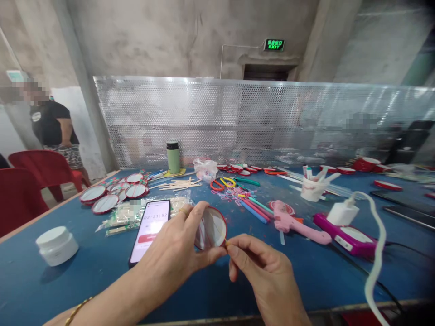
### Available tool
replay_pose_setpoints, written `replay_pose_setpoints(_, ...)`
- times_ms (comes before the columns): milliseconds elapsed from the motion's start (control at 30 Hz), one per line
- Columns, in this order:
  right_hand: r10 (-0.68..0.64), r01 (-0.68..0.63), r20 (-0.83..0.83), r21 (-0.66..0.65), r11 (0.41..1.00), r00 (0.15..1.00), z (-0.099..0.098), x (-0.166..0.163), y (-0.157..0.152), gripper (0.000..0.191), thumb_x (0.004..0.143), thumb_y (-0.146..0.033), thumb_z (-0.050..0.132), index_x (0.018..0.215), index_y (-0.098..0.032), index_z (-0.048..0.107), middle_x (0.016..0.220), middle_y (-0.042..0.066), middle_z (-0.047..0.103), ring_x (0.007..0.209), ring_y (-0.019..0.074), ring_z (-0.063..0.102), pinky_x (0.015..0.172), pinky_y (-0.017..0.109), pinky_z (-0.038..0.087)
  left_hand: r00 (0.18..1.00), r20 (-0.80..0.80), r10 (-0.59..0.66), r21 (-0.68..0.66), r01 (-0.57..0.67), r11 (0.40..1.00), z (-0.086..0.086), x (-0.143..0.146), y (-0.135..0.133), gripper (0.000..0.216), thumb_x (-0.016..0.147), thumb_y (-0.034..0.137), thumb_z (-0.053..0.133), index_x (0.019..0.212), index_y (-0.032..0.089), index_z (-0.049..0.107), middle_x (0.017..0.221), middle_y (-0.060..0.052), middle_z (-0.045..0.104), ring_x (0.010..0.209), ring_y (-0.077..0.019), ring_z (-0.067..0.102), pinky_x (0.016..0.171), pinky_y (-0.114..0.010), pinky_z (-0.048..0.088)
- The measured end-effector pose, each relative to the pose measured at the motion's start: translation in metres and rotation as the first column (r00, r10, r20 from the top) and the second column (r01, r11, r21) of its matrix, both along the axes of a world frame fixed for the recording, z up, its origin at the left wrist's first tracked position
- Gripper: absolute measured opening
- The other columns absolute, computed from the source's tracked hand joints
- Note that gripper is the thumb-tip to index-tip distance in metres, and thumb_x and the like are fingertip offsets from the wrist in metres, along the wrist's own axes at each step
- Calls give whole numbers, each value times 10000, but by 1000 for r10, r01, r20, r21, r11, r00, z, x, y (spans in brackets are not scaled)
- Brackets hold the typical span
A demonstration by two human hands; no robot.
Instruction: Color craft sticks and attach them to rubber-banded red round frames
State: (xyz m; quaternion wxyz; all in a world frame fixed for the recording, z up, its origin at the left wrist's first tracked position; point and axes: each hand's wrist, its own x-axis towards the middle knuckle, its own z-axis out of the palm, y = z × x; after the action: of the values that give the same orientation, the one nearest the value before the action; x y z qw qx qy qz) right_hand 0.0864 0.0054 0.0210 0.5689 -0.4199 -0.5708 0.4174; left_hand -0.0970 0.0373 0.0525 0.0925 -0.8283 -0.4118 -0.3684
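Note:
My left hand (pixel 175 253) grips a small round drum (pixel 213 227) with a red rim and a pale face, tilted up on edge above the blue table (pixel 102 267). My right hand (pixel 263 271) pinches a thin yellow band (pixel 226 242) at the drum's lower right rim with thumb and forefinger. A thin line of the band crosses the drum's face. A phone (pixel 149 228) showing a timer lies flat just left of my left hand.
A white jar (pixel 57 244) stands at the left. Several finished drums (pixel 112 192), wooden sticks (pixel 176 183), a green flask (pixel 173 157), coloured bands (pixel 231 190), a pink glue gun (pixel 294 222), a charger with cable (pixel 346 213) and a cup (pixel 312 188) lie around. A person stands at the far left by red chairs (pixel 20 190).

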Motion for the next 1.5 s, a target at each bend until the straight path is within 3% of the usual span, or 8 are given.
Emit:
replay_pose_setpoints(133, 26, -24, 43, -38, 999, 999, -1, 1, -4, 296, 897, -461, 669, 835, -182, 747, 560, -6, 637, 552, 130, 604, 574, 208, 501, 1000, -25, -9, 20, 10, 1000, 2, -2, -1, 787, 746, 420, 828, 1363, 122, 441, 1121, -180, 688, 932, -275, 714, 750, -361, 606)
replay_pose_setpoints(367, 44, -50, 89, 72, 996, 995, -4, 3, -4, 231, 895, -402, 687, 866, -189, 770, 667, 7, 659, 571, 117, 613, 560, 198, 500, 997, -70, -44, 31, 46, 998, 1, -4, 2, 814, 766, 410, 818, 1391, 85, 412, 1148, -210, 667, 944, -282, 702, 741, -352, 594)
replay_pose_setpoints(567, 61, -59, 42, -61, 996, 997, -6, -1, -7, 331, 903, -471, 666, 939, -162, 780, 551, 21, 672, 526, 141, 628, 556, 223, 515, 996, -78, -32, 7, 32, 999, 3, -4, 0, 805, 772, 424, 810, 1392, 94, 415, 1164, -206, 664, 949, -282, 703, 747, -359, 595)
replay_pose_setpoints(700, 108, -122, -113, -131, 984, 988, -7, -3, -5, 365, 871, -490, 705, 960, -143, 778, 524, 22, 662, 465, 120, 597, 513, 216, 489, 996, -75, -40, -9, 40, 999, 5, -4, -2, 796, 776, 431, 804, 1389, 94, 424, 1155, -203, 671, 960, -285, 703, 755, -364, 599)
replay_pose_setpoints(967, 234, -343, -395, -232, 910, 888, 3, 1, 3, 329, 814, -449, 774, 836, -123, 735, 489, -26, 564, 372, 76, 493, 392, 185, 438, 996, -37, -81, -64, 78, 995, 6, -1, -4, 810, 721, 407, 853, 1367, 137, 446, 1142, -161, 683, 930, -254, 710, 756, -342, 602)
replay_pose_setpoints(1200, 428, -540, -384, -256, 802, 818, 6, 9, 11, 295, 877, -374, 699, 764, -101, 694, 596, 64, 693, 323, 42, 486, 373, 153, 352, 988, -30, -149, 18, 150, 989, 5, -1, -7, 839, 721, 453, 843, 1376, 149, 415, 1170, -170, 674, 942, -256, 713, 753, -333, 604)
replay_pose_setpoints(1267, 424, -534, -370, -275, 800, 827, 7, 9, 11, 309, 861, -394, 716, 759, -103, 691, 604, 70, 703, 319, 37, 479, 364, 146, 324, 990, -43, -135, 50, 137, 989, 4, -2, -7, 812, 745, 423, 830, 1380, 145, 407, 1165, -172, 673, 940, -259, 714, 743, -334, 604)
replay_pose_setpoints(1500, 284, -343, -227, -291, 893, 932, 8, 3, 3, 379, 821, -480, 729, 808, -102, 704, 625, 65, 715, 326, 38, 477, 357, 149, 281, 996, -76, -41, 47, 44, 998, 3, -5, -4, 745, 808, 420, 769, 1398, 151, 402, 1179, -180, 664, 964, -274, 705, 744, -350, 600)
